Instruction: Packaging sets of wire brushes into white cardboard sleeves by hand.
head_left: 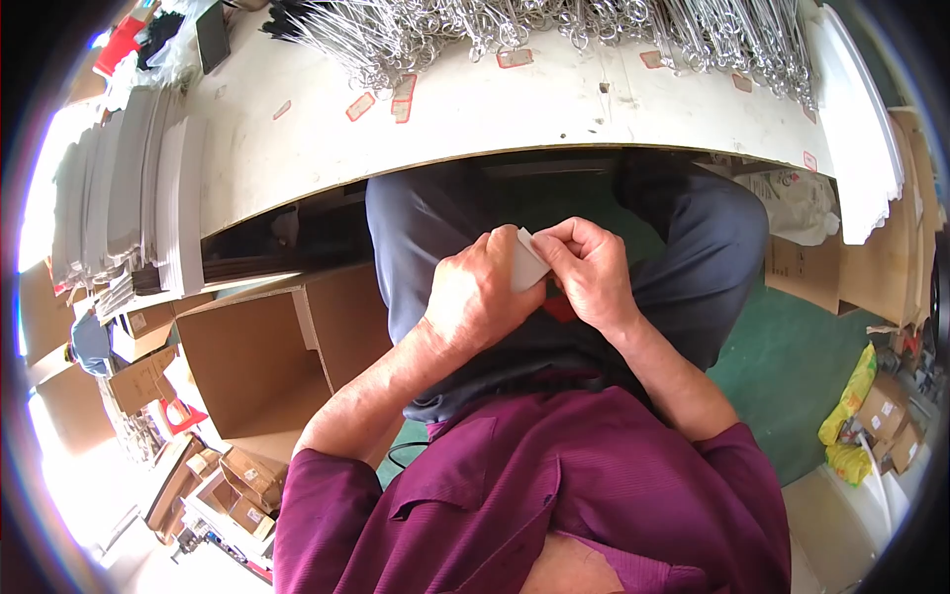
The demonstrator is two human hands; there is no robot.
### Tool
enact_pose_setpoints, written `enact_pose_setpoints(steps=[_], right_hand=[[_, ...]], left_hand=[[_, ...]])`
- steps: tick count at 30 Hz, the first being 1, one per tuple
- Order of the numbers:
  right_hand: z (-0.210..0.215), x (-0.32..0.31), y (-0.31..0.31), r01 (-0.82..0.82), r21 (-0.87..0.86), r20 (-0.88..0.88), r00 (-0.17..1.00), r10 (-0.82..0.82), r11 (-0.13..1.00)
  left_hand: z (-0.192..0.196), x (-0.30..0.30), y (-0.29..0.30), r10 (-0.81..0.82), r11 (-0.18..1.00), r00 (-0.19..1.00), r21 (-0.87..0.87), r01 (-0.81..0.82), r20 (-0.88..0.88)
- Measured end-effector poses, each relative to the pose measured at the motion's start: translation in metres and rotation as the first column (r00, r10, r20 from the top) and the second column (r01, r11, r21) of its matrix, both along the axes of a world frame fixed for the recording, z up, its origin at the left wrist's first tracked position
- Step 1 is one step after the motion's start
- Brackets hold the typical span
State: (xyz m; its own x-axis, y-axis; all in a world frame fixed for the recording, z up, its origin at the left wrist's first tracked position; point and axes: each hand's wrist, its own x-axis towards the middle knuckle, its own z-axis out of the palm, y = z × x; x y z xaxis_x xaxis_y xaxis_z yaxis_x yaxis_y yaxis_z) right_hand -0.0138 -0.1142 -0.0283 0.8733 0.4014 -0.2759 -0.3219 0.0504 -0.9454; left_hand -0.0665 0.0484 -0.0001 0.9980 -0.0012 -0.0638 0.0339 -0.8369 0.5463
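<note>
Above my lap, my left hand (482, 287) is closed around a small white card or folded paper piece (528, 265), its fingers wrapped behind it. The thumb and forefinger of my right hand (594, 275) pinch the piece at its upper right edge. Both hands are close together, and the piece is tilted between them. Part of a red thing (560, 309) shows just below my right fingers; I cannot make out what it is. Neither hand touches the table.
Ahead is a white table (475, 119) with a heap of thin metal rods with ring ends (594, 25). White sheet stacks stand at its left (183, 198) and right (861, 129). An open cardboard box (247, 366) sits at my left, a yellow bag (849, 416) at far right.
</note>
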Motion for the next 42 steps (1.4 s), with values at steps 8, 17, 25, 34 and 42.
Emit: enact_pose_setpoints(steps=[8,17,25,34,42], right_hand=[[0.01,-0.005,0.0,-0.024,-0.07,-0.066,0.998,0.019,0.997],[0.005,-0.008,0.001,0.028,-0.137,0.217,0.976,0.002,0.99],[0.006,0.0,0.002,0.025,0.047,-0.121,0.992,-0.019,0.999],[0.001,-0.011,0.007,0.118,-0.136,0.364,0.93,-0.061,0.984],[-0.005,-0.024,0.009,0.109,-0.109,0.541,0.84,-0.033,0.988]], left_hand=[[0.001,0.0,0.004,-0.04,0.999,0.988,-0.003,0.041,0.148],[0.003,0.0,0.005,-0.083,0.996,0.984,-0.009,0.085,0.156],[-0.001,-0.001,0.01,-0.063,0.997,0.983,-0.029,0.069,0.172],[0.001,0.0,0.011,-0.075,0.993,0.985,-0.074,0.087,0.156],[0.003,0.001,0.015,-0.035,0.991,0.993,-0.128,0.049,0.114]])
